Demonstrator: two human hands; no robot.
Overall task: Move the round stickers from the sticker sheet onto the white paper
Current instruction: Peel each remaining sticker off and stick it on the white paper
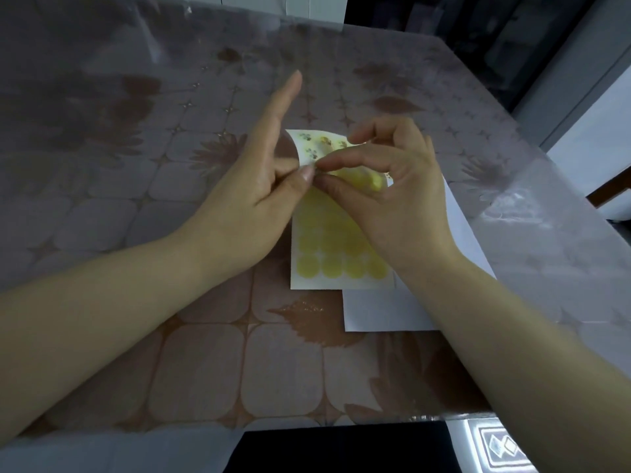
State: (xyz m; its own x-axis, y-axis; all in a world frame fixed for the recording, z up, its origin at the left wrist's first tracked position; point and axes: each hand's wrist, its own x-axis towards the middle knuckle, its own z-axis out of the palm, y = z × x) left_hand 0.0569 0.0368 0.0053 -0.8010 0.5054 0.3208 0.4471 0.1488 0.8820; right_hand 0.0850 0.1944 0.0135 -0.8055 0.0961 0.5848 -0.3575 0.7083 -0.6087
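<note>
The right hand [392, 199] has thumb and forefinger pressed together at the bent-over fold of the sticker sheet [341, 261]. I cannot tell whether a sticker's rim is already caught between them. The left hand [246, 199] meets it tip to tip, pinching the same fold with its thumb and a curled finger, its longest finger pointing straight away.

The sheet's far end is curled up and back, showing a flowered underside. Its near end lies flat, with rows of yellow round stickers [331, 266] in place. It rests partly on the white paper [375, 308], which spreads to the right on the patterned bench [205, 370].

The step looks like lifting one sticker's edge. It should go best with the backing bent sharply, so the rim stands proud, then a slow, low peel while the left hand holds the sheet steady.
</note>
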